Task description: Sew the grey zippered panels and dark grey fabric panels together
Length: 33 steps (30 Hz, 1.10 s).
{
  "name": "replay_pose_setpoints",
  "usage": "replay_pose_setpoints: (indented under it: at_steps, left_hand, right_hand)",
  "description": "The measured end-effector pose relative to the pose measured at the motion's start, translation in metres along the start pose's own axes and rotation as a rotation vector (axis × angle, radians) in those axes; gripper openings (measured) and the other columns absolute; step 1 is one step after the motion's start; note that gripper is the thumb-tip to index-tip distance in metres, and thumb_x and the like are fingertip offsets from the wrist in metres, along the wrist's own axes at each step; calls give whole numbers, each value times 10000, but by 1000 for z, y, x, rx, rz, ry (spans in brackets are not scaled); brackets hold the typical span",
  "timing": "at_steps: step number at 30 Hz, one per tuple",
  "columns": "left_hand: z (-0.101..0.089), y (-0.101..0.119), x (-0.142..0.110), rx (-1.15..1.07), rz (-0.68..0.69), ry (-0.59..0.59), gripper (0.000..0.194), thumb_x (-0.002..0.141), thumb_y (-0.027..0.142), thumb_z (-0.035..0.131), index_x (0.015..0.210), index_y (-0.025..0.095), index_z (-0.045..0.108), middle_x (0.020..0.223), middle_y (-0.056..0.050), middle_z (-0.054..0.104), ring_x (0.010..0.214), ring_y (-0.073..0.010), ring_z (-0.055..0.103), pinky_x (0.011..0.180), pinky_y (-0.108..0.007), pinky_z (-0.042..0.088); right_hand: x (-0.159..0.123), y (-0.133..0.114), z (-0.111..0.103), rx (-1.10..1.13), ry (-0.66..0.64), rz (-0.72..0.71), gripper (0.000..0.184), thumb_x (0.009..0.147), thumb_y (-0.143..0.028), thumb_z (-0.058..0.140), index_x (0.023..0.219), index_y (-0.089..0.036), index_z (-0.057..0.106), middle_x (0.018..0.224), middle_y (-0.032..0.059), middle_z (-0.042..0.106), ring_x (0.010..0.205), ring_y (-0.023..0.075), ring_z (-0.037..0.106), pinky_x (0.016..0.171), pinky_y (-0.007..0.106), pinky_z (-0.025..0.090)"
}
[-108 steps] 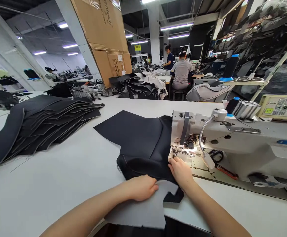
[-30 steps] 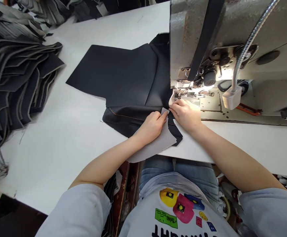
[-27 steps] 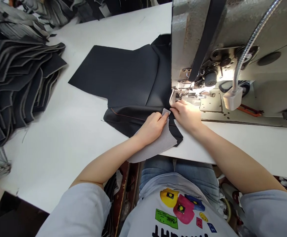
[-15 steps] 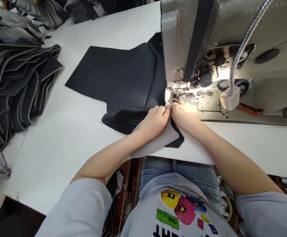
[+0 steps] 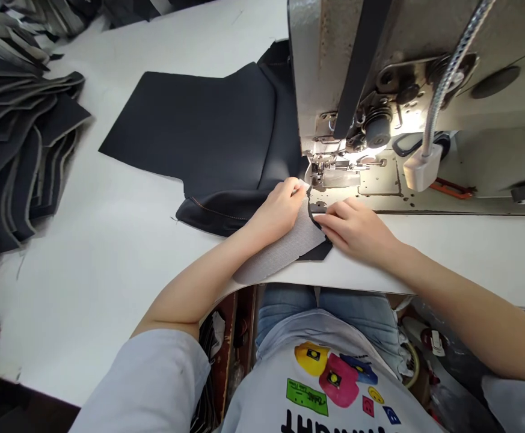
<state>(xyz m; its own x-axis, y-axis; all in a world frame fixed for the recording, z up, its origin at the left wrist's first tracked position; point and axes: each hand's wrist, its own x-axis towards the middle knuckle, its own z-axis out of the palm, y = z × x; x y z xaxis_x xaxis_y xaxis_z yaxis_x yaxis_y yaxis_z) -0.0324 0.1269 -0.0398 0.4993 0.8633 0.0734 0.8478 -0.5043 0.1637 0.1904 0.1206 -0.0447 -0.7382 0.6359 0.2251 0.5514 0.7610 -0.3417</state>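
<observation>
A black fabric piece (image 5: pixel 208 129) lies flat on the white table (image 5: pixel 109 252) and runs under the sewing machine (image 5: pixel 379 72). Its near end is folded back, showing a grey mesh underside (image 5: pixel 284 249) that hangs over the table's front edge. My left hand (image 5: pixel 278 210) pinches the folded edge just in front of the presser foot (image 5: pixel 329 174). My right hand (image 5: pixel 356 231) lies a little nearer to me, fingers pressed on the black edge of the piece beside the mesh.
A thick stack of cut black and grey panels (image 5: pixel 14 144) fills the table's left side. The machine's gooseneck lamp (image 5: pixel 420 171) hangs over the lit bed plate (image 5: pixel 379 180). Below the table edge are my jeans and printed shirt (image 5: pixel 320 385).
The view has dropped from the room to the needle area. My right hand has drawn back from the presser foot toward me along the fabric's edge. The left hand stays pinched near the foot.
</observation>
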Motion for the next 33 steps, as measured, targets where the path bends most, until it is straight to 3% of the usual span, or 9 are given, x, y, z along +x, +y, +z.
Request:
replay_pose_setpoints:
  at_steps: [4, 7, 9, 12, 15, 24, 33]
  left_hand:
    - [4, -2, -3, -139, 1, 50, 231, 962, 139, 387, 1098, 149, 574, 1234, -110, 567, 1009, -189, 566, 976, -333, 488]
    - [2, -2, -4, -160, 5, 45, 235, 974, 163, 388, 1042, 151, 613, 1264, -110, 588, 1062, -205, 581, 1006, -353, 482]
    - [0, -2, -4, -143, 17, 32, 255, 980, 167, 379, 1029, 152, 629, 1271, -110, 602, 1079, -215, 588, 1002, -360, 485]
    - [-3, -2, -5, -98, 41, 26, 282, 984, 148, 362, 1048, 137, 637, 1264, -126, 615, 1089, -222, 593, 995, -357, 486]
    - [-3, 0, -3, -56, 50, 27, 295, 979, 128, 354, 1065, 124, 636, 1238, -138, 627, 1088, -230, 597, 991, -359, 487]
    - [8, 15, 26, -29, -65, 59, 284, 949, 107, 375, 1036, 144, 643, 1172, -115, 634, 1012, -230, 607, 957, -339, 497]
    - [2, 23, 35, -22, -112, 17, 308, 951, 99, 363, 1070, 113, 647, 1208, -144, 625, 1095, -238, 606, 1010, -335, 486]
  right_hand:
    - [-24, 13, -4, 127, 40, -193, 229, 982, -255, 523, 1061, -192, 729, 1011, 98, 688, 905, 209, 576, 817, 360, 455]
    - [-20, 9, -3, 123, -28, -381, 285, 960, -311, 575, 1211, -240, 689, 1190, 106, 678, 1153, 257, 560, 942, 429, 450]
    - [-12, -2, 5, 74, -30, -454, 273, 942, -326, 602, 1169, -213, 704, 1171, 109, 696, 1223, 273, 541, 1022, 461, 432]
    - [0, -23, 21, -84, 30, -386, 138, 911, -158, 600, 919, -162, 739, 944, 103, 738, 1076, 251, 613, 1060, 445, 437]
    - [6, -32, 28, -197, 36, -327, 214, 893, -58, 563, 823, -175, 729, 806, 81, 725, 962, 226, 637, 1040, 423, 468]
    - [-3, 8, 10, -184, 44, -377, 315, 921, -16, 475, 798, -175, 717, 783, 66, 707, 880, 187, 646, 1081, 391, 473]
    - [-4, 19, 8, -176, 53, -413, 300, 922, -16, 480, 796, -172, 704, 793, 64, 717, 865, 184, 650, 1065, 372, 493]
